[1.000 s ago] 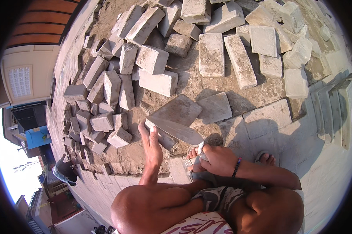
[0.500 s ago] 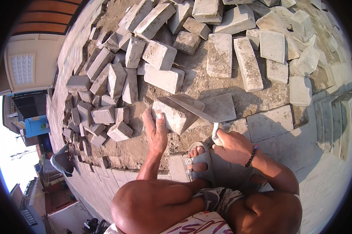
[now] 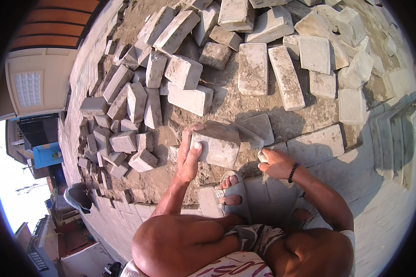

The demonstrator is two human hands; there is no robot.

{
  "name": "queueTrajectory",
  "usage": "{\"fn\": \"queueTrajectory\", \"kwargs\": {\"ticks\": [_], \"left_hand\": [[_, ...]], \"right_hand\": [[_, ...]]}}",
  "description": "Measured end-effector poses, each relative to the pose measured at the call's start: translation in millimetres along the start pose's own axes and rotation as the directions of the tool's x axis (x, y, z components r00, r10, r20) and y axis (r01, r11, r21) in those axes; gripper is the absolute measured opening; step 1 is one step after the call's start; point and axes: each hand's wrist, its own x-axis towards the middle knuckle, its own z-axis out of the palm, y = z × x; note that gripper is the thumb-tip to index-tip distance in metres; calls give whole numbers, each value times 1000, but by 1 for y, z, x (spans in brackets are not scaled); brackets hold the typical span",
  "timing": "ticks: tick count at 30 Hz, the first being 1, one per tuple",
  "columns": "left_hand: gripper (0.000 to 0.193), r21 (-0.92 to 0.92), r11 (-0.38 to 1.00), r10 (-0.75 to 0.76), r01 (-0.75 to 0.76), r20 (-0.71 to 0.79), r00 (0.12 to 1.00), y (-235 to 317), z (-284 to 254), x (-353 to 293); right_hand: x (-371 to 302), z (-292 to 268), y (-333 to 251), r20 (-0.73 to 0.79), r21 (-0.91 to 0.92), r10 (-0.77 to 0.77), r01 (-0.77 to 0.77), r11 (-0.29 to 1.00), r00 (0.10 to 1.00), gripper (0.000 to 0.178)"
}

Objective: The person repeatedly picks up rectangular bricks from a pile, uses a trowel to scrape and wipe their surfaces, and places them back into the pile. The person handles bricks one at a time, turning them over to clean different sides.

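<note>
My left hand (image 3: 189,158) grips a grey paving block (image 3: 216,151) by its left end, thumb on the near face and fingers round the back. The block is tilted up off the dirt, its soiled upper side against the blade. In my right hand (image 3: 279,165) is the pale handle of a trowel (image 3: 248,137). Its flat metal blade points left and reaches behind the block's right edge; part of it is hidden. Just beyond the blade, another flat block (image 3: 258,127) lies on the ground.
A heap of loose paving blocks (image 3: 185,71) spreads across the far side and left. Laid pavers (image 3: 316,144) run along the right, beside curved steps (image 3: 385,145). My sandalled foot (image 3: 232,194) is close below the block. Buildings (image 3: 42,78) stand at far left.
The block has turned in my left hand, showing more of its near face. My right hand and the trowel have shifted slightly right, and the blade has dropped from the block's top to behind it.
</note>
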Motion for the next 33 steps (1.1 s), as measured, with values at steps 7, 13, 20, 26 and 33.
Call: {"fn": "queueTrajectory", "kwargs": {"ticks": [7, 13, 20, 26, 33], "left_hand": [[89, -6, 980, 197, -197, -47, 979, -11, 20, -8], [96, 343, 914, 205, -217, 72, 976, -14, 24, -13], [85, 532, 831, 207, -162, -25, 978, 2, 47, -7], [88, 449, 893, 101, -12, -175, 979, 8, 57, 6], [83, -50, 993, -112, 102, -294, 949, 13, 24, 22]], "right_hand": [[-57, -7, -16, -177, 193, -126, 160, 968, 976, 37], [-70, -9, -24, -226, 106, -173, 201, 974, 959, 37], [-111, -10, -61, -343, -96, -383, 374, 922, 858, 31], [-69, -17, -2, -385, -167, -77, 13, 986, 920, 30], [-101, -40, 20, -430, 133, -32, 98, 986, 902, 32]]}}
